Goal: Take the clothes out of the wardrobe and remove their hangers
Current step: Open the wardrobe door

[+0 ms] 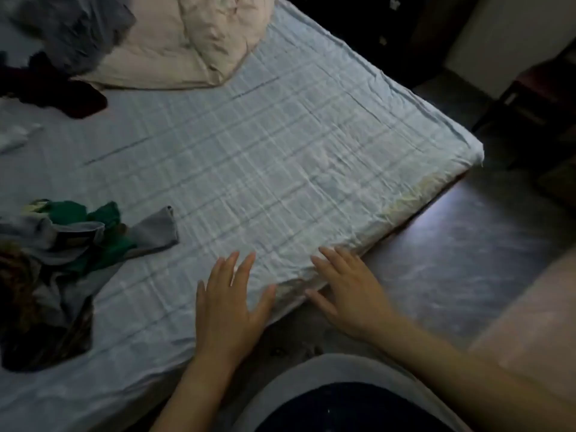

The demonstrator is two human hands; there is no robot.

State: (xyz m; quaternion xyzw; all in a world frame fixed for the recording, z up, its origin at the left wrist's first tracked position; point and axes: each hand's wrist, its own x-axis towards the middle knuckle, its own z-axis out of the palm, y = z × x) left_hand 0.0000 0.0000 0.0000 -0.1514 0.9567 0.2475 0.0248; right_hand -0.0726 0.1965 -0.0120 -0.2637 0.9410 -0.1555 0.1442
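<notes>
Two bare hands, nearest the camera, at the near edge of the bed. Left hand [229,302]: palm down, fingers spread and flat, gripping nothing, over the sheet just inside the edge. Right hand [349,294]: palm down, fingers spread, gripping nothing, over the mattress edge itself.

Bed [280,135]: one, pale blue creased sheet, long axis running from lower left to upper right; its far-right corner juts toward dark floor [467,244]. Broad middle of the sheet lies bare, open room ahead of both hands.

Clothes, three heaps, all along the left side, well apart from the hands:
1. green and grey heap [78,241], near left, one grey sleeve pointing right toward the bare sheet;
2. dark red garment [62,95], far left;
3. blurred grey garment [74,29], upper left.

Cream bedding [187,39]: one bundle, at the far end.

Hangers and wardrobe: cannot tell.
</notes>
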